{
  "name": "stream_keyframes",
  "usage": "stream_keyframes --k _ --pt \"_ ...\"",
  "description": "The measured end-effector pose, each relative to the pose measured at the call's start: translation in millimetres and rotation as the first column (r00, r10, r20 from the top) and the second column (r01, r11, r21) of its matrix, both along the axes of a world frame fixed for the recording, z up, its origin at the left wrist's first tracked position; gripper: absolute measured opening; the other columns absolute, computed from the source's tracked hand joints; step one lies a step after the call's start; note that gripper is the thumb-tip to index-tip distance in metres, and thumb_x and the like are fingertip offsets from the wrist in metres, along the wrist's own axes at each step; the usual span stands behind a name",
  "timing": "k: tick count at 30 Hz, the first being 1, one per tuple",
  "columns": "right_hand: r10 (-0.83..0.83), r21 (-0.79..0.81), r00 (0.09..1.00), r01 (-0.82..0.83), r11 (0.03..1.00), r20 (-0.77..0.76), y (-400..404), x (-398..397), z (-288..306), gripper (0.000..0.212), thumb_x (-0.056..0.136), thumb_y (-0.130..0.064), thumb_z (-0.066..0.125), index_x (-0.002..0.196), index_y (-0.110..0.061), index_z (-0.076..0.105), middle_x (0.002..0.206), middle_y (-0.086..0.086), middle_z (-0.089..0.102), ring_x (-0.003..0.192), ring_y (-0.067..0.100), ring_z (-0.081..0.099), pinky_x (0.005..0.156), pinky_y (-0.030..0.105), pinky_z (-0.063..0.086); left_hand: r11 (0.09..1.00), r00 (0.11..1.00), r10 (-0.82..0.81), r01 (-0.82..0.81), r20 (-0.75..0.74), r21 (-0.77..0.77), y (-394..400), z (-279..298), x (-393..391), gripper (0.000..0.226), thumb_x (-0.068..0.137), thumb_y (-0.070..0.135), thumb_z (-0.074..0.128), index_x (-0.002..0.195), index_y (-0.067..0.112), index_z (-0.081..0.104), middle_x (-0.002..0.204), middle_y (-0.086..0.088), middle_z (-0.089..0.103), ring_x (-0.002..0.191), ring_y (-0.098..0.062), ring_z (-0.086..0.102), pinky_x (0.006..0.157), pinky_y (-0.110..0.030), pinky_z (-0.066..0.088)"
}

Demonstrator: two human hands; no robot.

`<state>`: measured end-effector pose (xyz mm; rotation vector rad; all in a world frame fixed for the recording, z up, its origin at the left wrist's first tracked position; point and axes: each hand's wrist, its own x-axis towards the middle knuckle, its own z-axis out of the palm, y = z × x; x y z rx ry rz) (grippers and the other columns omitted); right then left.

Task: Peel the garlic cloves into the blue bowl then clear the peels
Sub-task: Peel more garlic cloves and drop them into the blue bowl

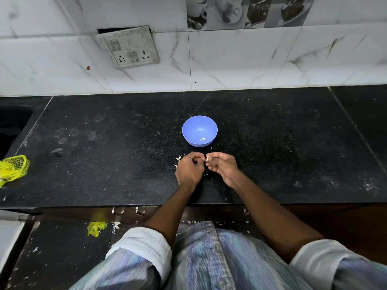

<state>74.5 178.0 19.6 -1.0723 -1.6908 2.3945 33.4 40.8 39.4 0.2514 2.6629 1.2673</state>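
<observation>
The blue bowl stands on the black counter, with a small pale piece of garlic lying inside near its front wall. Just in front of the bowl, my left hand and my right hand meet, fingers curled. My right hand pinches a small white garlic clove between thumb and fingertips. My left hand's fingertips curl toward the same spot; what they hold is hidden. White peel scraps lie on the counter beside my left hand.
A yellow mesh bag lies at the counter's left edge next to a dark sink. A switch plate hangs on the tiled wall. More peel bits and a yellow mesh scrap lie on the floor below.
</observation>
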Motion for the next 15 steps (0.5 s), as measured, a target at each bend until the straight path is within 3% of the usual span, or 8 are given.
stream_keyframes --k 2,6,9,12,15 --pt "-0.001 0.005 1.000 0.001 1.000 -0.004 0.1 0.0 -0.6 0.012 0.093 -0.001 0.071 0.104 -0.006 0.074 0.092 0.012 0.078 0.077 0.015 0.072 0.073 0.026 0.058 1.000 1.000 0.023 -0.023 -0.008 0.010 0.1 1.6 0.5 0.010 0.091 0.026 0.070 0.093 0.032 0.077 0.084 0.018 0.073 0.078 -0.006 0.069 0.070 -0.029 0.056" --pt "-0.008 0.017 1.000 0.008 1.000 -0.013 -0.4 -0.5 -0.6 0.014 0.092 0.001 0.072 0.105 -0.003 0.073 0.101 0.017 0.077 0.080 0.017 0.073 0.073 0.025 0.059 0.996 0.999 -0.017 0.021 -0.038 0.086 -1.9 -2.2 -1.3 0.039 0.084 0.012 0.072 0.117 0.031 0.065 0.109 0.017 0.067 0.086 -0.011 0.068 0.078 -0.034 0.058" --pt "-0.013 0.043 1.000 0.014 0.999 -0.018 -1.1 -0.1 2.1 0.015 0.090 0.004 0.073 0.105 -0.001 0.073 0.100 0.020 0.077 0.083 0.020 0.075 0.074 0.026 0.061 0.999 1.000 -0.003 0.004 -0.019 0.054 0.9 2.2 0.2 0.020 0.091 0.020 0.066 0.105 0.033 0.072 0.093 0.018 0.072 0.083 -0.007 0.068 0.075 -0.030 0.056" --pt "0.005 0.085 0.999 -0.001 0.996 -0.053 -1.1 0.2 5.5 0.018 0.089 0.004 0.074 0.107 0.003 0.072 0.097 0.021 0.077 0.086 0.022 0.076 0.078 0.028 0.062 0.996 0.998 0.060 -0.060 0.005 0.060 4.9 5.5 -2.1 0.016 0.093 0.022 0.063 0.102 0.031 0.072 0.092 0.017 0.072 0.086 -0.009 0.068 0.076 -0.030 0.054" --pt "0.025 0.152 0.997 -0.013 0.988 -0.080 -1.1 -0.7 5.2 0.017 0.089 0.004 0.075 0.106 0.004 0.072 0.092 0.017 0.077 0.081 0.019 0.076 0.073 0.024 0.060 0.995 0.993 0.076 -0.081 0.093 0.054 7.1 5.5 -4.7 0.011 0.091 0.030 0.068 0.092 0.030 0.079 0.082 0.016 0.074 0.079 -0.006 0.070 0.072 -0.026 0.053"
